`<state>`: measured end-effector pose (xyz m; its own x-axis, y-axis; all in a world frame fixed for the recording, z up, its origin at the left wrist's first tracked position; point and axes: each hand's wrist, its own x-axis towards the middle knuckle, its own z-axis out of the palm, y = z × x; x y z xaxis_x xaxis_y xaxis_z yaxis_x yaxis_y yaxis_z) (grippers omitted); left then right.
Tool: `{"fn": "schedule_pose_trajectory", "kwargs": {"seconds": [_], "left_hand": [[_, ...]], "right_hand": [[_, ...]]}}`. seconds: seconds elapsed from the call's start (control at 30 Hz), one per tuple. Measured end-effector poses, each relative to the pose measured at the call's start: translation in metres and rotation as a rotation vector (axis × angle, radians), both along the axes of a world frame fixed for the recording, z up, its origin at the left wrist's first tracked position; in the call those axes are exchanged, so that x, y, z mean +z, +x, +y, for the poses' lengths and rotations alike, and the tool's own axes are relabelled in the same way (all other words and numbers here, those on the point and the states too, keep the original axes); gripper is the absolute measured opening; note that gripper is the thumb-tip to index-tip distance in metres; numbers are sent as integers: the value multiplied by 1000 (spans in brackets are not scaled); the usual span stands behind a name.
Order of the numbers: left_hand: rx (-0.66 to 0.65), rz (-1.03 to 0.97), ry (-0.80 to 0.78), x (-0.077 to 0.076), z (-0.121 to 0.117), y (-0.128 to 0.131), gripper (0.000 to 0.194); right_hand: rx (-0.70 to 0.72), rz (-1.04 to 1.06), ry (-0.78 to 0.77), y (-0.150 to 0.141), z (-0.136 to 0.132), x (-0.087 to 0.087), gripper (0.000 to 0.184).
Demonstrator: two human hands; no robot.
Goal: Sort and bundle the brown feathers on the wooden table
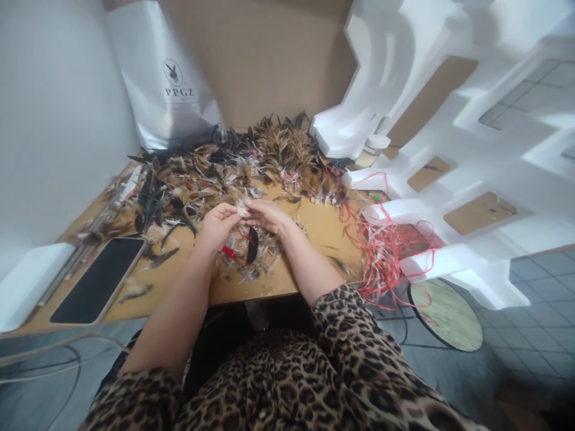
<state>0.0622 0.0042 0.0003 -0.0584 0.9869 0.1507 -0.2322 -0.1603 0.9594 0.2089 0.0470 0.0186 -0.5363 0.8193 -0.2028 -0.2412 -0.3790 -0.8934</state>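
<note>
My left hand (218,225) is closed, thumb and fingers pinching a small feather bunch (242,209) with a pale, fluffy end. From the other side my right hand (268,218) curls in, its fingertips closed on the same bunch; the exact grip of each finger is too small to make out. Just below the hands lie a black feather (252,246) and a small red object (229,252) with thin red cord by it. Loose feather scraps (265,263) cover the tabletop there. Beyond my fingers spreads a large pile of brown and black feathers (278,146).
A phone (97,281) lies at the left of the table (323,233). Tangled red string (381,257) hangs over the right edge beside white foam packing (431,209). A lidded jar (372,151) and a silvery bag (166,78) stand at the back.
</note>
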Motion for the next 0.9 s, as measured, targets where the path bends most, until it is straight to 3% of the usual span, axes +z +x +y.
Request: {"fn": "schedule_pose_trajectory", "kwargs": {"seconds": [0.17, 0.4, 0.53, 0.63, 0.9], "left_hand": [[-64, -15, -83, -5, 1, 0, 29], [-31, -69, -108, 4, -1, -1, 29], [111, 47, -54, -2, 3, -2, 27], [178, 100, -36, -6, 6, -4, 24], [162, 158, 28, -12, 8, -7, 18]], "right_hand": [[-79, 62, 45, -3, -3, 2, 30], [-332, -50, 342, -10, -5, 4, 22], [-330, -102, 477, -14, -5, -1, 23], [-289, -109, 493, -15, -5, -4, 25], [-320, -195, 507, -17, -10, -1, 28]]}}
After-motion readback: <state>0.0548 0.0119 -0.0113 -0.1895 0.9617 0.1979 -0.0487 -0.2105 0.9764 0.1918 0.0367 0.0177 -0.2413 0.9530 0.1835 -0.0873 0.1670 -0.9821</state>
